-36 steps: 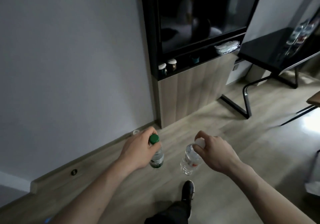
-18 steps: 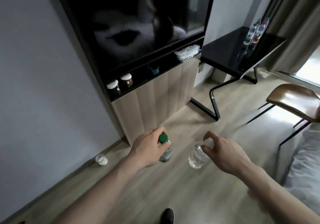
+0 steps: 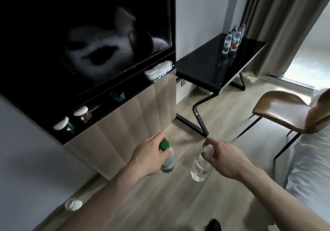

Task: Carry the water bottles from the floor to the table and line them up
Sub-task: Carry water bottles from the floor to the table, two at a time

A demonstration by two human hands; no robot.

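Note:
My left hand [image 3: 146, 156] grips the neck of a water bottle with a green cap [image 3: 167, 160], which hangs above the wooden floor. My right hand [image 3: 225, 156] pinches the top of a clear bottle with a white cap [image 3: 199, 169], also hanging in the air. Both bottles hang side by side, apart from each other. At the far right stands a black glossy table [image 3: 205, 66]. Several water bottles [image 3: 232, 39] stand close together near its far end.
A wooden cabinet [image 3: 135, 116] under a dark TV screen holds jars and a cup on its shelf. A brown chair [image 3: 284, 111] stands right of the table. White bedding [image 3: 310, 170] fills the right edge. A small white-lidded thing [image 3: 73, 204] lies by the wall.
The view has swung right and forward, so the table and chair appear closer. Both hands keep holding their bottles in front of me.

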